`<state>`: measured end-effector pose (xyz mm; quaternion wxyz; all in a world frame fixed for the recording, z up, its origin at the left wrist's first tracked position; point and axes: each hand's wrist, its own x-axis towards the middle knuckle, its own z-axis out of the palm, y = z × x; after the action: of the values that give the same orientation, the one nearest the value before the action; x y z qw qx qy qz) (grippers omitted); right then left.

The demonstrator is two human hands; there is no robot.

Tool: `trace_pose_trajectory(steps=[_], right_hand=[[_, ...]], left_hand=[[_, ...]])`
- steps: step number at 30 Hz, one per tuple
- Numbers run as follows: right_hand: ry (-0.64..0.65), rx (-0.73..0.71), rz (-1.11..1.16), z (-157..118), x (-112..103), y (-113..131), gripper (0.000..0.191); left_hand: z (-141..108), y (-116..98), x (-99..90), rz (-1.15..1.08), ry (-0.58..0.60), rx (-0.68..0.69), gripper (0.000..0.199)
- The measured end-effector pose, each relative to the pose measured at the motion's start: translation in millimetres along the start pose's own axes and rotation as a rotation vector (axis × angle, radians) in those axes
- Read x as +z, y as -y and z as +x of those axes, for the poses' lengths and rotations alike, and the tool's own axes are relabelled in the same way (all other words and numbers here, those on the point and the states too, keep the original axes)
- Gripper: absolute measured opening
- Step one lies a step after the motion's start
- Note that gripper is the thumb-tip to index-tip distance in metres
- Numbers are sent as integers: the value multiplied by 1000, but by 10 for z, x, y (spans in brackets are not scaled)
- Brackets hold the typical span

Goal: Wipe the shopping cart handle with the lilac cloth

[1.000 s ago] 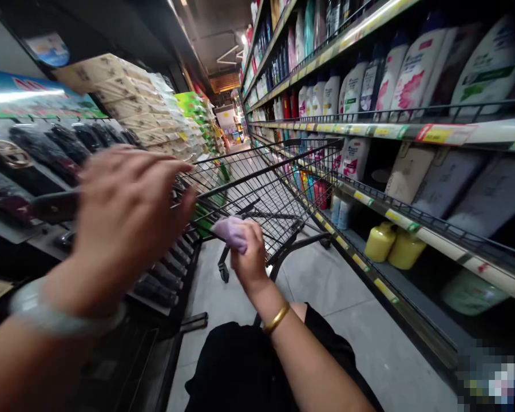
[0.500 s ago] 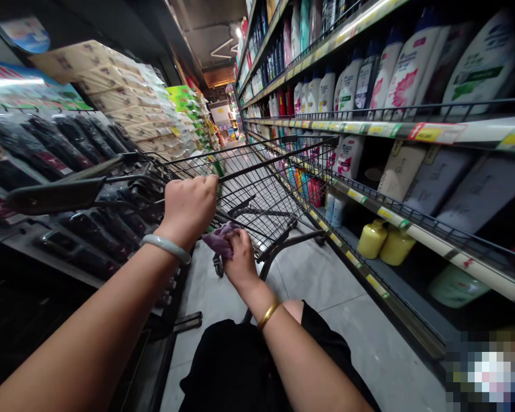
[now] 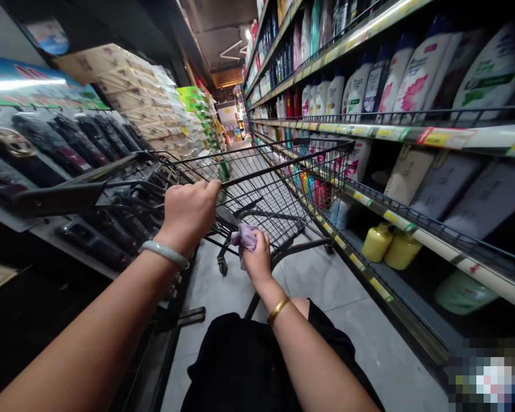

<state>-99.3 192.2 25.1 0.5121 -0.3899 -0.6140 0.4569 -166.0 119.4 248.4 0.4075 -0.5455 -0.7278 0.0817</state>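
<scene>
A black wire shopping cart [image 3: 274, 189] stands in front of me, its handle [image 3: 62, 197] off to the left. My left hand [image 3: 191, 209], with a pale bangle at the wrist, is closed in a fist around the top rim at the cart's near corner. Lower and to the right, my right hand [image 3: 258, 257] is closed on a crumpled purple cloth [image 3: 245, 239], beside the lower near side of the basket. Whether the cloth touches the wire I cannot tell. A gold bracelet [image 3: 278, 311] circles my right wrist.
Shelves of shampoo bottles [image 3: 423, 68] line the right side, with yellow pump bottles [image 3: 377, 241] low down. On the left hang packaged belts [image 3: 86, 140], and beyond them rise stacked paper packs [image 3: 115, 91]. Grey floor tiles [image 3: 347, 326] run along the aisle. A cart wheel [image 3: 222, 265] shows below the basket.
My right hand has moved right and slightly down with the cloth. The left hand keeps its grip on the cart rim. The whole view has shifted a little.
</scene>
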Motion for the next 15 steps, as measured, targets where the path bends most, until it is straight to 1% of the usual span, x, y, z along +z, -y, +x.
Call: trace_pose_trajectory(steps=[3, 4, 5, 7, 9, 11, 12, 13, 15], right_hand=[[71, 235, -1, 56, -161, -64, 23], [81, 285, 4, 92, -213, -91, 20], [91, 304, 19, 123, -252, -106, 18], [121, 287, 77, 154, -284, -76, 15], [164, 233, 159, 135, -284, 50, 14], [183, 136, 279, 80, -297, 270, 21], [161, 65, 328, 51, -314, 412, 26], [112, -28, 356, 27, -333, 572, 29], [-40, -282, 305, 3, -353, 930, 33]], left_hand=[[-49, 112, -1, -18, 4, 6, 42], [-58, 159, -20, -32, 13, 6, 41], [-64, 210, -50, -47, 28, 18, 40], [-72, 327, -127, -56, 46, 70, 36], [-96, 458, -198, -39, 13, 111, 33], [-152, 589, -225, -12, -28, 107, 37], [-193, 648, -218, -3, -29, 89, 40], [-238, 701, -199, 1, -15, 77, 42], [-331, 780, -139, 1, 13, 73, 42]])
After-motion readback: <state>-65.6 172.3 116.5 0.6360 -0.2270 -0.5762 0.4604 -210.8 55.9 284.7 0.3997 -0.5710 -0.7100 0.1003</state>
